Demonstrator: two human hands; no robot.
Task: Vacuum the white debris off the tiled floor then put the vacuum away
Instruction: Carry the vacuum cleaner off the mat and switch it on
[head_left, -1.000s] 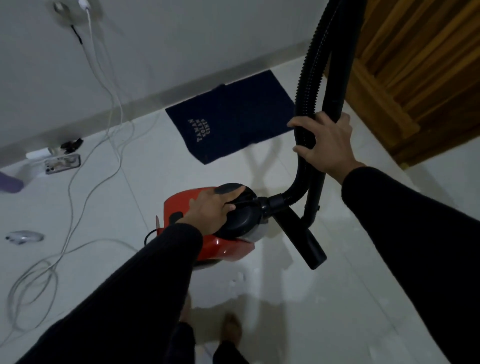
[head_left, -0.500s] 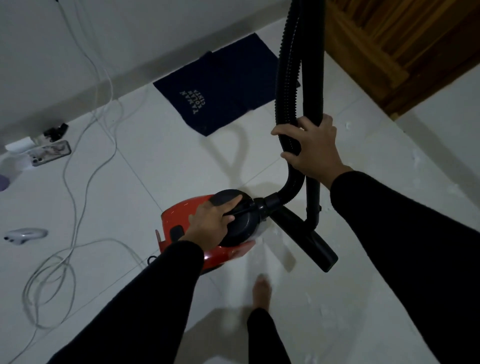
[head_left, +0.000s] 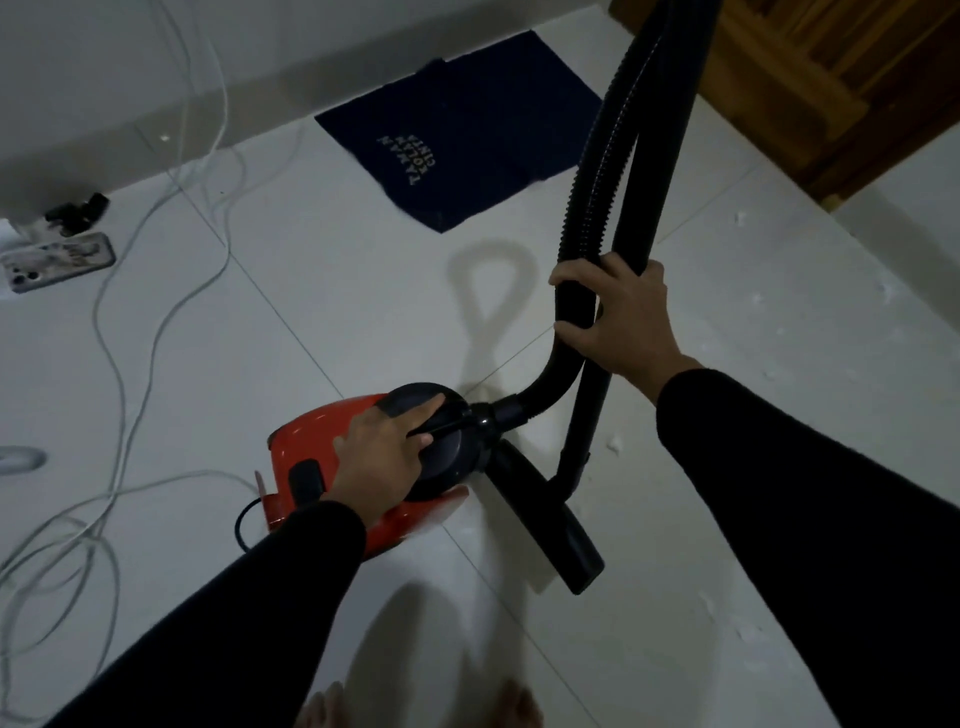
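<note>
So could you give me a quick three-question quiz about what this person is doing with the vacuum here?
1. True or false: the left hand rests on the red vacuum body.
2. What does the right hand have in its grip?
A. the phone
B. the black hose and tube together
C. the white cable
3. Fill in: the white specks lie on the ____ floor.

Key: 1 true. 2 B, the black hose and tube. 3 tiled; the tiled floor also holds a dark blue cloth.
</note>
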